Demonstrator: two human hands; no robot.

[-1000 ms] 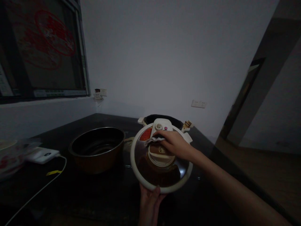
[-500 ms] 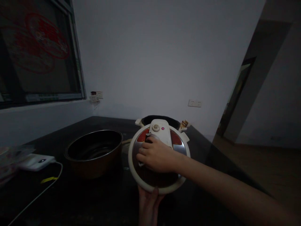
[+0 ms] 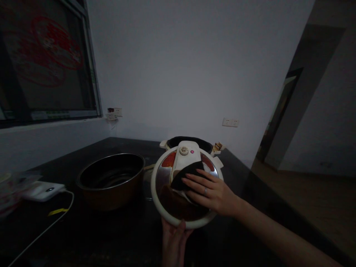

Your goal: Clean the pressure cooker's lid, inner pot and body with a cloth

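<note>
A round pressure cooker lid (image 3: 167, 213), cream-rimmed with a shiny metal and brown-red face, is tilted up toward me. My left hand (image 3: 174, 237) grips its lower rim, thumb in front and fingers behind. Across the lid's face, my right hand (image 3: 208, 191) presses a black cloth (image 3: 183, 176) with a whitish underside, the fingers stretched along it. A cream handle block (image 3: 189, 148) with a round knob and a pink dot rises from the upper part of the lid. The cooker body (image 3: 164, 144), dark inside, stands behind, partly hidden by the lid.
A dark inner pot (image 3: 111, 196) stands left on the black table (image 3: 222, 237). Further left are a white device (image 3: 44, 191) with a cable (image 3: 52, 225) bearing a yellow tag, and plastic bags (image 3: 16, 193). Wall sockets (image 3: 230, 122) sit on the wall behind.
My right hand has slid to the right across the lid and its fingers have straightened, so more of the black cloth shows. My left hand and the lid stay nearly in place.
</note>
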